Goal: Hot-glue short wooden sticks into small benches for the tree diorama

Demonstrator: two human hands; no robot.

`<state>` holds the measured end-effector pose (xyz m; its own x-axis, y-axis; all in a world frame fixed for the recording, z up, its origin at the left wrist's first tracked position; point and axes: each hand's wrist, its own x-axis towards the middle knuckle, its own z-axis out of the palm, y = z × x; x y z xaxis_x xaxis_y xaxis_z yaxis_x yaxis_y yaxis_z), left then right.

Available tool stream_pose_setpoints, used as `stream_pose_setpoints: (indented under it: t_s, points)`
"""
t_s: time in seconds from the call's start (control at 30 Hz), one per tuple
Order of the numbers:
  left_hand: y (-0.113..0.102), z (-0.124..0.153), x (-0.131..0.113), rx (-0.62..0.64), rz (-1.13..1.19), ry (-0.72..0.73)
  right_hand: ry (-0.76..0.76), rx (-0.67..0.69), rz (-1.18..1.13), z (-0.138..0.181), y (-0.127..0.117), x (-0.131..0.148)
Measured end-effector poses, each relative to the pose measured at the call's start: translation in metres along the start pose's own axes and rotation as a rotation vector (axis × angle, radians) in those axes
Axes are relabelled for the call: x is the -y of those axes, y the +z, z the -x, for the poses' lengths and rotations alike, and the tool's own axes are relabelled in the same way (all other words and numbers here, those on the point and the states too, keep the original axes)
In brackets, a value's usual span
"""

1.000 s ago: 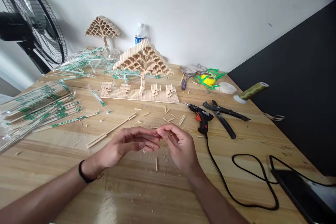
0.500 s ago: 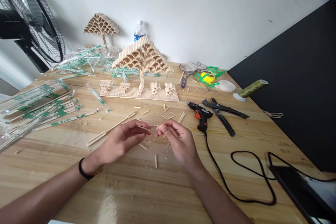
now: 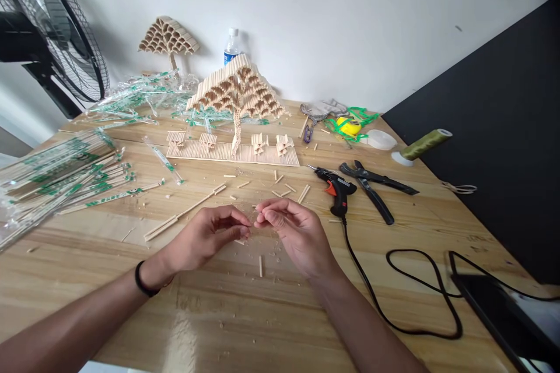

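Over the middle of the table, my left hand (image 3: 207, 237) and my right hand (image 3: 297, 233) are held close together, fingertips almost meeting. My right hand is closed in a pinch; the pale tip of a short wooden stick (image 3: 254, 207) shows at its fingers, the rest hidden. Thumb and fingers of my left hand are drawn together, and whatever they hold, if anything, cannot be made out. Beyond them stands a tree model (image 3: 237, 108) built of short sticks on a slatted base (image 3: 221, 150) with small stick pieces along it. Loose cut sticks (image 3: 261, 266) and crumbs lie around my hands.
To the right lie a black glue gun (image 3: 335, 189) with its looped cord (image 3: 361, 280), and black cutters (image 3: 378, 186). Wrapped stick bundles (image 3: 56, 166) cover the left. Behind are a second tree (image 3: 168, 38), a bottle (image 3: 233, 46) and a fan (image 3: 65, 29). A green spool (image 3: 424, 144) stands right.
My left hand's fingers and thumb have come closer together. The stick that showed between the two hands is now mostly hidden at my right fingers. The view has shifted slightly.
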<state>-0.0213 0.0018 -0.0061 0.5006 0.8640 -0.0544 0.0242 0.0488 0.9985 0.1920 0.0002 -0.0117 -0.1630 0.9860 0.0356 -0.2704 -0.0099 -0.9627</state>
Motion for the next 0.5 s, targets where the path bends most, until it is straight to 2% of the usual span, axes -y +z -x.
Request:
stream_pose_setpoints:
  t_s: [0.17, 0.37, 0.5]
  points:
    - [-0.0035, -0.0002, -0.0047, -0.098, -0.004, 0.045, -0.041, -0.033, 0.17, -0.0022, -0.0009, 0.0011]
    - [-0.0034, -0.0008, -0.0081, -0.123, 0.081, 0.11, -0.001, 0.04, 0.304, 0.0, 0.0033, -0.0034]
    - [-0.0041, -0.0003, -0.0078, -0.122, 0.146, 0.117, 0.035, 0.086, 0.308, 0.0015, 0.0022, -0.0054]
